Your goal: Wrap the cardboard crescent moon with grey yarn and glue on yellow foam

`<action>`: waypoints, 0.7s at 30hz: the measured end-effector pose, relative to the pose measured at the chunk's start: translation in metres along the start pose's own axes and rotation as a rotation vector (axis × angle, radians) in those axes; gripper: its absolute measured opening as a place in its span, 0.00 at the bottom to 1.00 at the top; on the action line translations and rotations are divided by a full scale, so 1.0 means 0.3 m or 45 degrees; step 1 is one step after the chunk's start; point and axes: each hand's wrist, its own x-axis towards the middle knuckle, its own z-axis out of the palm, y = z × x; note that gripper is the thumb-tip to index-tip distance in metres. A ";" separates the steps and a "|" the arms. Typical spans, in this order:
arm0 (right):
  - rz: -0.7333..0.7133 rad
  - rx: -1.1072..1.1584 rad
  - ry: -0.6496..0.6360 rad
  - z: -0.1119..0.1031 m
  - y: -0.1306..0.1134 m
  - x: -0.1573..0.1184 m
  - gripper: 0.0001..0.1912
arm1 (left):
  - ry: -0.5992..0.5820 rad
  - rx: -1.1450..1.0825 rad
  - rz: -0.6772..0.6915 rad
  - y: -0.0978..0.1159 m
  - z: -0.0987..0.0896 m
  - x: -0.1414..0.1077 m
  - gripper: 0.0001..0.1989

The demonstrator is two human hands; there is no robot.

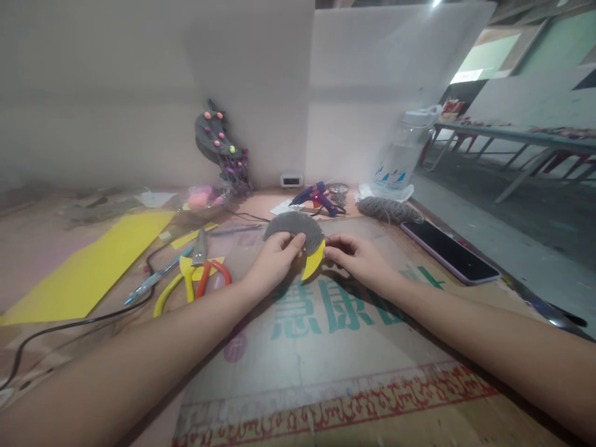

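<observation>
Left hand pinches the gray yarn-wrapped crescent, I observe. Right hand meets its yellow tip; I cannot confirm a pinch.

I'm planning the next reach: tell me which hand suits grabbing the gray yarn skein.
Right, probably: the right hand is nearer the gray yarn skein, while the left hand grips the gray-and-yellow crescent.

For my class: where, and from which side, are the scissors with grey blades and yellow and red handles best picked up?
Probably best by the curved handles of the scissors, from the near left: they point toward the person, the blades point away, and the left forearm crosses beside the red handle. The left hand, which holds the fuzzy grey curved piece, would first need freeing.
</observation>
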 end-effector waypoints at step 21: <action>-0.463 -0.471 0.040 -0.001 0.019 -0.035 0.13 | -0.048 -0.115 0.099 0.023 0.000 -0.010 0.20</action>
